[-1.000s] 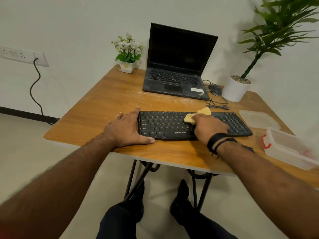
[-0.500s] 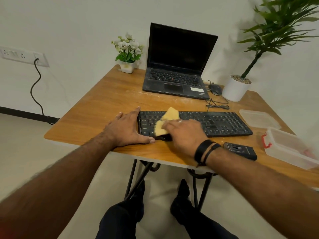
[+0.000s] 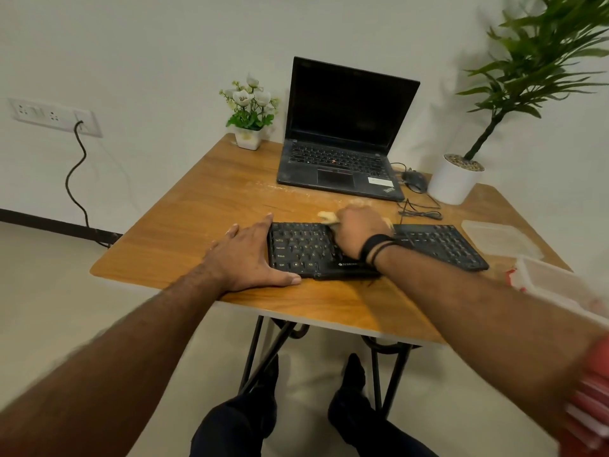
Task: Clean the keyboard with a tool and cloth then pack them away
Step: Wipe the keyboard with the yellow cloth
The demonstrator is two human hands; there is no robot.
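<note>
Wood-grain table (image 3: 204, 225) on black metal legs, set against a plain pale wall. The left hand (image 3: 245, 257) lies flat and open, fingers spread, pressed against the left end of the black keyboard (image 3: 438, 245), which sits near the table's front edge. The right hand (image 3: 357, 230), blurred, is closed over a yellow cloth (image 3: 326, 215) at the keyboard's far edge, about its middle; only a corner of the cloth shows beyond the knuckles. The keyboard is judged light and stiff, apt to slide on the smooth wood, hence the bracing palm; for lifting, its two short ends offer the surest hold. The cloth is soft and limp and may be bunched anywhere. No cleaning tool is visible here.

Outward: a clear plastic lid (image 3: 497, 235) and an open clear container (image 3: 560, 285) lie at the right edge, presumably for packing. An open laptop (image 3: 342, 133), a mouse (image 3: 414, 180) and a loose cable occupy the far edge, with a small flower pot (image 3: 248, 127) at the far left corner and a white potted plant (image 3: 456, 179) at the far right. A wall socket (image 3: 54, 115) with a hanging cord is at left.
</note>
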